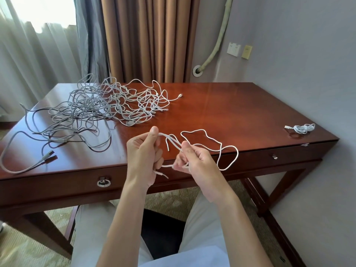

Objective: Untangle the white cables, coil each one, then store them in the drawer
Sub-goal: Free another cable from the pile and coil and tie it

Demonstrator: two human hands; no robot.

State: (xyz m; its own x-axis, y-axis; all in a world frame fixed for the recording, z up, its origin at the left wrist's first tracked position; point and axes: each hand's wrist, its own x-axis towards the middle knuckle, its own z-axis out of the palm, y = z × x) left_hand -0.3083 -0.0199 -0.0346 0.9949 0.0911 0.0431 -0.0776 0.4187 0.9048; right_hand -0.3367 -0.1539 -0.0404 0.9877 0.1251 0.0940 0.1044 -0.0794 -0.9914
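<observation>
Both hands are on one white cable (210, 140) above the desk's (240, 112) six-o'clock edge, left hand (143, 157) and right hand (194, 160) pinching it mid-coil, tangled pile (100, 105) waiting at ten o'clock, so next comes winding that slack loop in.

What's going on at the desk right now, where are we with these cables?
A seated person is working one white cable over the front edge of the wooden desk. The left hand pinches a stretch of it and the right hand grips it further along, with loose loops trailing to the right. A big tangle of cables still lies on the desk's far left. One small coiled cable sits near the right edge. Both drawers look closed, so nothing seems stored yet.
</observation>
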